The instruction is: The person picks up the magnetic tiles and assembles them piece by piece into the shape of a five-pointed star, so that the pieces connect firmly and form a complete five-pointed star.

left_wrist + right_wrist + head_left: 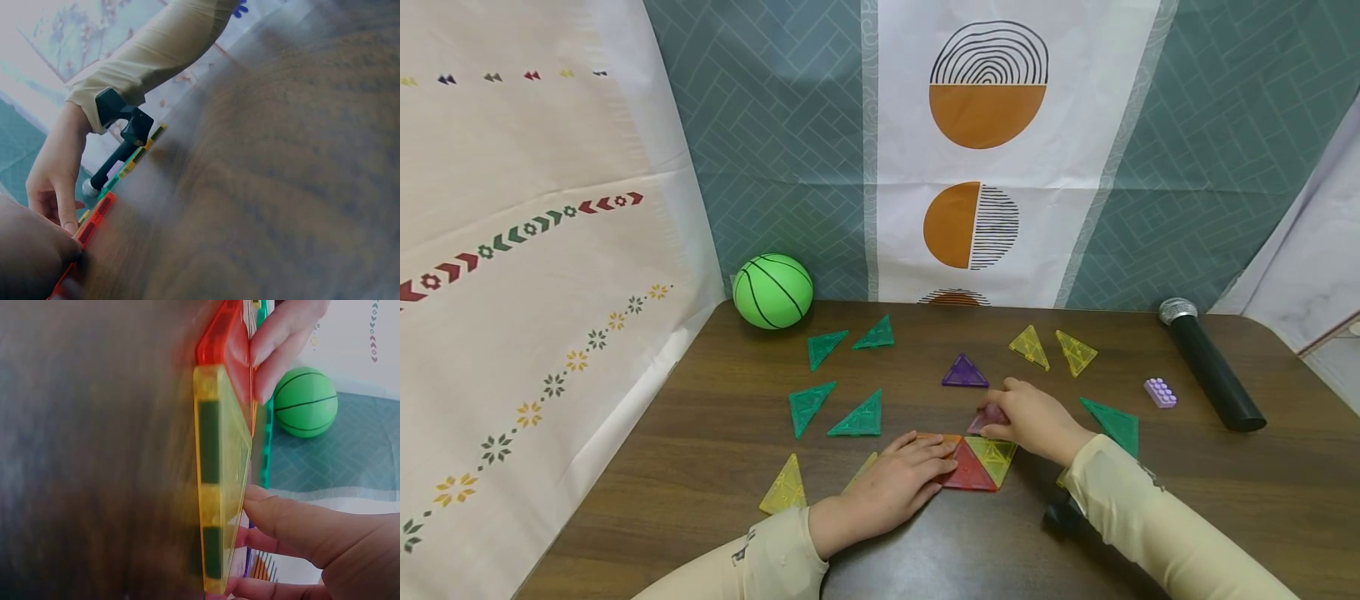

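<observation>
Flat on the table, a red triangular magnetic tile (pixel 967 471) lies edge to edge with a yellow tile (pixel 994 454) and an orange tile (pixel 942 437). My left hand (pixel 891 487) rests across the red and orange tiles with its fingers extended, partly covering them. Between its thumb and fingers my right hand (pixel 1037 417) pinches a pinkish-purple triangular tile (pixel 979 422), just behind the yellow one. In the right wrist view the right thumb (pixel 262 503) is right at the yellow tile's far edge. A darker purple triangular tile (pixel 965 372) lies farther back.
Several green triangular tiles (pixel 855 417) lie at left, and one green tile (pixel 1116 425) beside the right wrist. Yellow tiles (pixel 1077 353) are at back right and front left. A green ball (pixel 772 291), black microphone (pixel 1213 367) and lilac toy brick (pixel 1161 392) stand around them.
</observation>
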